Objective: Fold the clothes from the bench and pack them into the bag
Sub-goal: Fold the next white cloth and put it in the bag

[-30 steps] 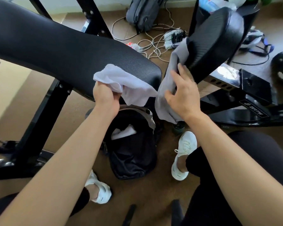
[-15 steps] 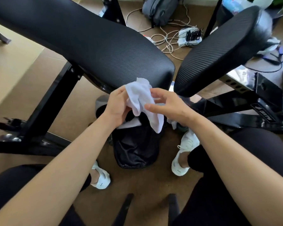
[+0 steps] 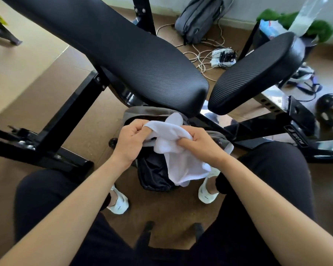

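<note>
A white cloth (image 3: 178, 156) hangs between both hands, above the open black bag (image 3: 152, 173) on the floor. My left hand (image 3: 132, 140) grips the cloth's upper left part with curled fingers. My right hand (image 3: 200, 144) grips it at the upper right, and the loose end droops toward my right foot. The bag's grey rim (image 3: 138, 112) shows just under the black padded bench (image 3: 134, 60). No clothes lie on the bench pads. The bag's inside is mostly hidden by the cloth and hands.
A second black bench pad (image 3: 257, 73) angles up at right on a black steel frame (image 3: 277, 127). A grey bag (image 3: 198, 18), cables and a power strip (image 3: 222, 56) lie on the floor behind. A black sandal (image 3: 330, 110) sits far right. My white shoes (image 3: 119, 204) flank the bag.
The cloth came off the bench pads and down over the bag. Both hands closed on it and drew nearer to me; the view tilted down.
</note>
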